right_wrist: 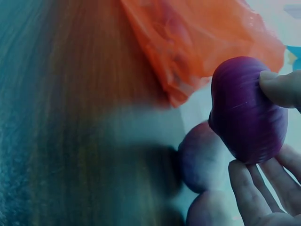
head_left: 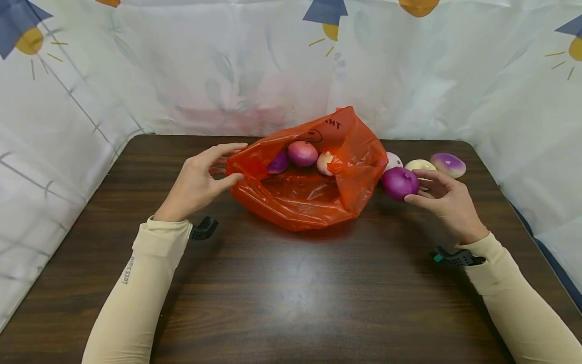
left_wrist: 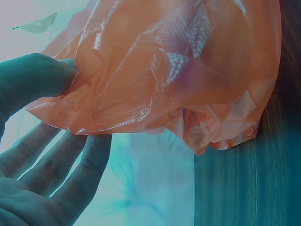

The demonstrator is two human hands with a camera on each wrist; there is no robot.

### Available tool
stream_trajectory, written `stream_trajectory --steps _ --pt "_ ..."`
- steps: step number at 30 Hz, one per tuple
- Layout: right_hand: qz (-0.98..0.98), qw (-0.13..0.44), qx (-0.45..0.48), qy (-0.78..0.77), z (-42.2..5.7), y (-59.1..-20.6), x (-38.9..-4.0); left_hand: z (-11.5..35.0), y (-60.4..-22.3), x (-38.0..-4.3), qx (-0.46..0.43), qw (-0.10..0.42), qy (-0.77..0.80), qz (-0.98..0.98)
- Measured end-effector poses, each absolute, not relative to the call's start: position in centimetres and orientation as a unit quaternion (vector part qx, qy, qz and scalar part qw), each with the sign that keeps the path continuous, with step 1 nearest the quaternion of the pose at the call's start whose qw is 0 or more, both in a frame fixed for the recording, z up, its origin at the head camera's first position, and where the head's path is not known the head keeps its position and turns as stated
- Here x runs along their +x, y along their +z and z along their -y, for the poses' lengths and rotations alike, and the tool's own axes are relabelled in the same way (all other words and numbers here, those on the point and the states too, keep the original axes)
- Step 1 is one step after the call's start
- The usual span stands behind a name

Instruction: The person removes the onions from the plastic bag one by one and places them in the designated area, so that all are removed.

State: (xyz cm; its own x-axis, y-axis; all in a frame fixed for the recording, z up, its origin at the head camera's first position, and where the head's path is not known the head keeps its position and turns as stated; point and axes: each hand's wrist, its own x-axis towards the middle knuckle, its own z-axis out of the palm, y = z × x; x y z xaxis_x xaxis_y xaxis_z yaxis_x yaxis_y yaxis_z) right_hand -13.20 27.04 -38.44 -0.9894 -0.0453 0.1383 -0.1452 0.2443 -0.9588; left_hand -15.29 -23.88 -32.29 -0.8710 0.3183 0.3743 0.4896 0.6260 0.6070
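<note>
An orange plastic bag (head_left: 300, 215) lies on the table with its wide mouth facing me. Inside it sit a dark purple onion (head_left: 278, 163), a pinkish-purple onion (head_left: 303, 153) and a pale onion (head_left: 324, 164). My left hand (head_left: 200, 174) holds the bag's left edge, the thumb (left_wrist: 47, 74) on one side of the film and the fingers on the other. To the right of the bag, my right hand (head_left: 443, 199) grips a glossy purple onion (head_left: 400, 183) between thumb and fingers. In the right wrist view this purple onion (right_wrist: 247, 113) appears raised beside the bag.
Behind the held onion, a whitish onion (head_left: 393, 160), a pale yellow onion (head_left: 420, 165) and a purple-and-white onion (head_left: 448, 165) lie at the table's back right. The dark wooden table (head_left: 291, 303) reaches back to a patterned white curtain (head_left: 191, 65).
</note>
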Motion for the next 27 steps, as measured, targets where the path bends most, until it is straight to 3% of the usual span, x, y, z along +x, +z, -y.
stream_trajectory --steps 27 --pt "0.863 0.002 0.053 0.503 -27.0 -39.8 -13.5 23.9 -32.4 -15.5 -0.224 0.119 -0.350 0.902"
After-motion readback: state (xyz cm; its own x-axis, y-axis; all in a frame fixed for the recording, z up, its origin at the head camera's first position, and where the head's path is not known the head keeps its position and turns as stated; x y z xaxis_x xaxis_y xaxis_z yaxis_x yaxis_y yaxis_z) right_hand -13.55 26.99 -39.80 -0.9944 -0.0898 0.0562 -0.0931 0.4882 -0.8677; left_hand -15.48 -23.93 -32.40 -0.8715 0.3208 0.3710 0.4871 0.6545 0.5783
